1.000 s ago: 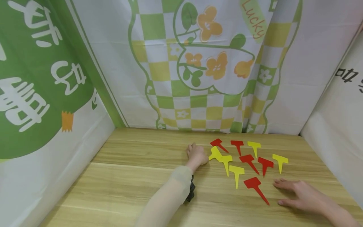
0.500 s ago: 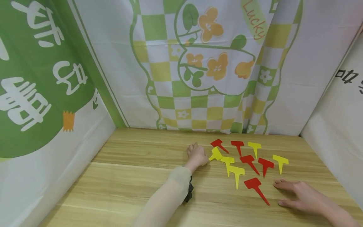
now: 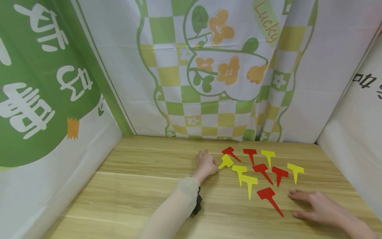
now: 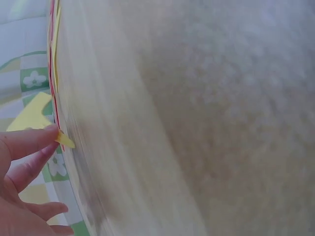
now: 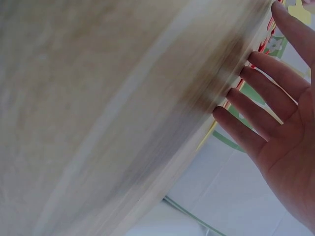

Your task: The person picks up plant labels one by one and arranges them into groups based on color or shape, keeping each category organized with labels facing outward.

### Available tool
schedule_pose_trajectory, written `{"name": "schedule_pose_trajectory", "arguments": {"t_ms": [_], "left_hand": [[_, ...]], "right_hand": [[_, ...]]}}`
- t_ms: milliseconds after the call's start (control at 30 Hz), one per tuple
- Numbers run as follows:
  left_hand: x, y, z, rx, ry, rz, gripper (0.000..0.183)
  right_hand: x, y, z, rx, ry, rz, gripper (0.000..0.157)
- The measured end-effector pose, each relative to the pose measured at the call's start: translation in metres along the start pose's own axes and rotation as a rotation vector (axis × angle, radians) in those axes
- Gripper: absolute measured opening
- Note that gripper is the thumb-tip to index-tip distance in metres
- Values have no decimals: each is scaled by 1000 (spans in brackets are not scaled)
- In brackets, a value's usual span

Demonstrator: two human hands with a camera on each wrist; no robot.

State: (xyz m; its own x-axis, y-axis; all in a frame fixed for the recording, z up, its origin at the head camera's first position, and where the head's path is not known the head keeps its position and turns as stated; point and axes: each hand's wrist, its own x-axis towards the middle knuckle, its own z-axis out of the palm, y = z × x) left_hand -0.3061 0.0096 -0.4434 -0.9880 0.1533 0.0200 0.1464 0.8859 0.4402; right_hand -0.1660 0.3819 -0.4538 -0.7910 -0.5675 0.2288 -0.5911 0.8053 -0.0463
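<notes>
In the head view my left hand (image 3: 206,164) pinches a yellow T-shaped plant label (image 3: 227,160) by its narrow stem. The left wrist view has the thumb and index finger of that hand on the stem of the yellow label (image 4: 32,115), its wide head tilted up off the table. Just right of it, two more yellow labels (image 3: 239,169) lie close together, one seeming to touch the other. My right hand (image 3: 319,205) rests on the table with fingers spread, holding nothing, near a red plant label (image 3: 266,193). The right wrist view shows its straight fingertips touching the wood.
Several other red labels (image 3: 279,173) and yellow labels (image 3: 295,168) lie scattered over the right half of the wooden table (image 3: 134,189). A printed cloth (image 3: 209,113) hangs along the back edge, with cloth walls at both sides.
My left hand has shifted slightly left, turning the pinched yellow label and parting it from the yellow label beside it. That neighbour has slid a little right. My right hand stays put.
</notes>
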Motion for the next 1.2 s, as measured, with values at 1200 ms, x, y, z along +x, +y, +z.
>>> {"name": "schedule_pose_trajectory", "arguments": {"t_ms": [1200], "left_hand": [[-15,-86,-41,-168,184,-181,12]], "right_hand": [[0,1,0,18,-19,21,56]]}}
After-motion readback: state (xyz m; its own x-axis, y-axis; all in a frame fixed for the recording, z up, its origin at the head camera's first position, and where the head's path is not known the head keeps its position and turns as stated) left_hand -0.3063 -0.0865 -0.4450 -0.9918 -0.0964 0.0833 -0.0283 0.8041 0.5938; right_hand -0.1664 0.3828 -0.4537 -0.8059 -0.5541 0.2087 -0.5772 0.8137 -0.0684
